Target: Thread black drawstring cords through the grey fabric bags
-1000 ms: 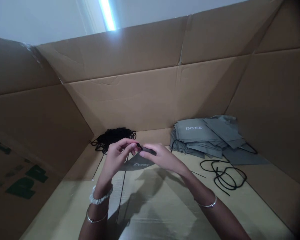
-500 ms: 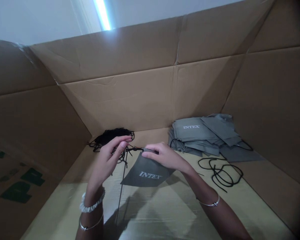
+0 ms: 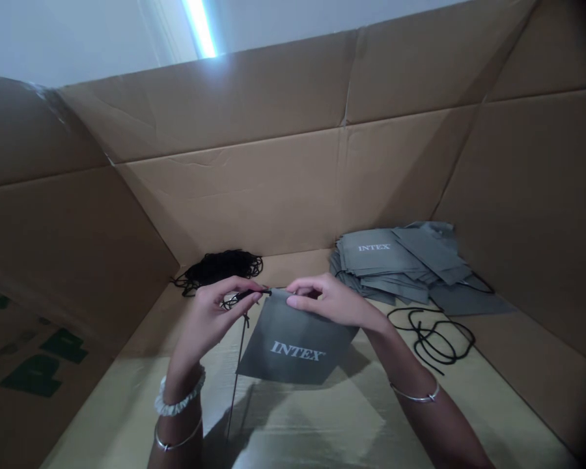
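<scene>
"While both bare hands hover over the middle of the pale yellowish worktop [image 3: 332,423], what is in each grip?"

"The left hand [image 3: 209,316] pinches a thin black cord [image 3: 264,292] at the upper left corner of a flat grey fabric piece [image 3: 297,329] with white INTEX lettering. The right hand [image 3: 329,301] is closed on its top edge, so the piece hangs below the hands."

"And the surface?"

"Slightly shiny, crossed by a dark seam, with arm shadows falling over it. A tangled black heap of cords [image 3: 227,266] lies far left, a pile of grey fabric pieces [image 3: 390,260] far right, a loosely looped black cord [image 3: 424,335] nearer."

"The room?"

"Tall brown cardboard walls [image 3: 234,208] on three sides; above them, a bright strip of light [image 3: 198,26]."
</scene>
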Available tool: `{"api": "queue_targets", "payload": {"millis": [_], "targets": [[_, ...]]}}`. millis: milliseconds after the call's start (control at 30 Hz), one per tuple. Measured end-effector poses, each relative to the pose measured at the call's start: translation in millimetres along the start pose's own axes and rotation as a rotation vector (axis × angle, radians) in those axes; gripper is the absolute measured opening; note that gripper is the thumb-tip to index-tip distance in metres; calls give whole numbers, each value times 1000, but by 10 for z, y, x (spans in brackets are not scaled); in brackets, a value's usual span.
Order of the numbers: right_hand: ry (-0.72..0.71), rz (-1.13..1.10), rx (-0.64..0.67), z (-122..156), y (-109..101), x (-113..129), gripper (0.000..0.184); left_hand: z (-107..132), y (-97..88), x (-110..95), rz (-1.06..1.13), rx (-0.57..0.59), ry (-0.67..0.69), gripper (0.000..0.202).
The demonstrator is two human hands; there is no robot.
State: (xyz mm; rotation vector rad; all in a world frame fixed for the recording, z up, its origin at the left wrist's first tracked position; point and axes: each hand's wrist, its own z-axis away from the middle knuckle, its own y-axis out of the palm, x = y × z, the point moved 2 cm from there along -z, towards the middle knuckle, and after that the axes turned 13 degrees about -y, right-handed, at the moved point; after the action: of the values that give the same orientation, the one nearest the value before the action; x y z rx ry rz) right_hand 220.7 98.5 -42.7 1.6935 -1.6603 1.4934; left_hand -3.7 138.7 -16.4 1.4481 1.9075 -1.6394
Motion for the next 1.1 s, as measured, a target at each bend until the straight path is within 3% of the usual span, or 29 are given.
{"api": "queue_targets", "payload": {"millis": [167,300,400,500,667,833,1000,1100], "targets": [[-16,106,41,48,-205,-90,31,-29,-108,148,144,-115,-73,11],[-8,120,-33,80,-372,-186,29,-60,-182,188,308,-197,-135,17],[-17,144,-53,102,-459,-237,28,-56,-178,174,358,-238,-96,21],[-46,140,29,110,-489,-234,27,-27,-134,163,263,-326,-31,16],[-31,-27,201,34,-256,-111,35,11,68,27,138,-234,158,10],[-99,-282,167,-66,180,38,40,18,256,-138,237,-77,301,11],[-143,-515,102,-71,335,130,35,49,181,-165,256,-35,329,3],[-121,-582,47,-73,348,149,39,92,104,-188,181,44,315,16]]}}
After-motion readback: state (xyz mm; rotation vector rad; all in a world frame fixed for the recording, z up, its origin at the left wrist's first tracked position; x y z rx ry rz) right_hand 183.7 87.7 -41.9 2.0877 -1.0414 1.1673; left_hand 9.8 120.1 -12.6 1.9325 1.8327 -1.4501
